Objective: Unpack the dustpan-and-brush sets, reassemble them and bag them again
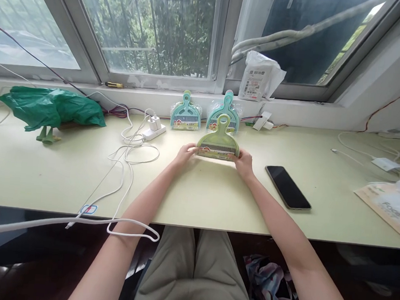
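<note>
Between my two hands stands a green dustpan and brush set (220,138) in clear wrap, upright with its looped handle on top. My left hand (187,153) grips its lower left corner, fingers closed on the edge. On the opposite corner my right hand (243,163) is closed too, the thumb across the front. Right behind it, a teal dustpan set (227,107) leans against the ledge under the window, partly covered by the green one. Another teal dustpan set (185,114) leans there further left, also wrapped and labelled.
A black phone (288,187) lies right of my hands. To the left are a power strip (154,131), tangled white cables (127,149) and a green plastic bag (52,108). A white package (257,80) stands on the sill. A paper packet (389,206) lies far right.
</note>
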The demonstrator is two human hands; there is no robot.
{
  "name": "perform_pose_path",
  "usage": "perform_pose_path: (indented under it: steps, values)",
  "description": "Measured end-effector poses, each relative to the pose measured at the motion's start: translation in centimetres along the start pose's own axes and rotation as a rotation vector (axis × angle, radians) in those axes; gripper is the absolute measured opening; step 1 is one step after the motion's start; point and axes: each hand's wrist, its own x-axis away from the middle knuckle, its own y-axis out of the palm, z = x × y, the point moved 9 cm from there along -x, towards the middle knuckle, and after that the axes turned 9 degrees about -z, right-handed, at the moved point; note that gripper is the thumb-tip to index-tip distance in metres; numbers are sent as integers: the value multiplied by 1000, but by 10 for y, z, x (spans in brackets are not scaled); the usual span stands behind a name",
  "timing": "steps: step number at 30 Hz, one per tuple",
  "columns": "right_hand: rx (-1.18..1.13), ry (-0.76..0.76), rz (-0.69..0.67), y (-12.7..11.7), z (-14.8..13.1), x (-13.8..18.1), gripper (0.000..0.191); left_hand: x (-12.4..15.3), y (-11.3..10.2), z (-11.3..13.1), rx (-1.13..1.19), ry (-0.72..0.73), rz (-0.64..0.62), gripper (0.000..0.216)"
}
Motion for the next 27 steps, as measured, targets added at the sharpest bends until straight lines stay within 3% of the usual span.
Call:
perform_pose_path:
  steps: [3, 6, 9, 12, 18, 27]
  values:
    - [215, -17, 80, -10, -4, 1, 25, 6, -53, -9, -111, 6, 241, 41]
    - [230, -17, 89, -11, 1, -5, 27, 18, -101, -30, -102, -99, 456, 49]
    - [208, -15, 86, -8, 12, -20, 26, 30, -129, -54, 54, -217, 652, 50]
    - [228, 2, 87, -5, 24, -44, 24, 32, -133, -64, 153, -218, 712, 45]
    - [286, 18, 70, -1, 41, -96, 23, 24, -123, -65, 83, -229, 635, 39]
    - [508, 312, 69, 3, 60, -137, 35, 11, -97, -55, -43, -204, 427, 37]
